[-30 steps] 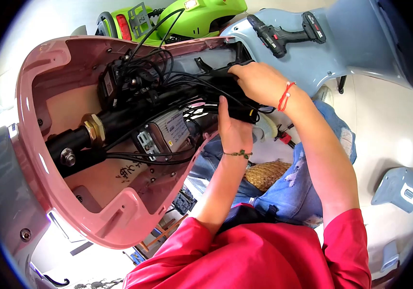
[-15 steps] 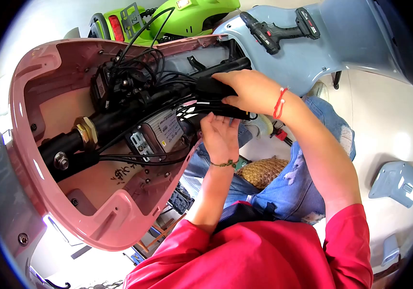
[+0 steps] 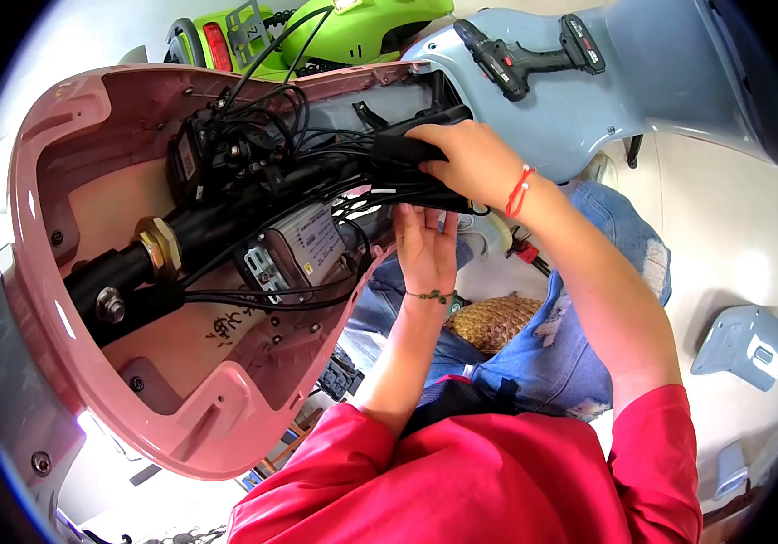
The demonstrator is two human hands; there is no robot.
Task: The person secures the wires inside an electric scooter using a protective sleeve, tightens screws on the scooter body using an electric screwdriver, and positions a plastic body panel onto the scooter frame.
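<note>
Inside the pink scooter body shell (image 3: 226,426) a black cable bundle (image 3: 421,195) runs along the black frame tube (image 3: 217,231). My right hand (image 3: 472,163), with a red string bracelet, grips a black sleeve-like piece (image 3: 400,150) over the cables, thumb below and fingers on top. From underneath, my left hand (image 3: 425,252) reaches up palm-side, wearing a green bracelet. Its fingers are stretched out against the bundle's lower edge, with the tips partly hidden. Just left of that hand sits a silver controller box (image 3: 303,247) with a label and thin cables.
A black cordless drill (image 3: 525,59) lies on a light blue scooter body (image 3: 588,109) at upper right. Behind stands a bright green scooter (image 3: 362,32). A blue panel (image 3: 743,344) rests on the floor at right. A woven seat (image 3: 496,324) shows between my legs.
My left hand has moved slightly right, its fingers straightening upward under the bundle. My right hand has shifted a little up, still gripping the black sleeve-like piece.
</note>
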